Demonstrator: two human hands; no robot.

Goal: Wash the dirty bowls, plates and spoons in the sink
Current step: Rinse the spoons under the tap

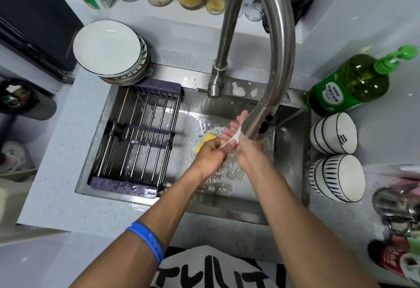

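Observation:
Both my hands are over the steel sink [289,142], under the spout of the tall faucet [280,44], where water splashes. My left hand [211,155] grips a yellow sponge [208,139] and presses it against a small white spoon [237,135]. My right hand [248,151] holds that spoon across its palm, with the fingers reaching up behind the spout. Part of the spoon is hidden between the hands. A stack of white plates [109,49] with striped rims stands on the counter at the back left.
A dark drying rack [141,138] spans the sink's left half. Two striped white bowls [333,132] [336,177] lie on their sides on the right counter, below a green dish-soap pump bottle [350,83]. Jars line the back shelf. Metal utensils sit at far right.

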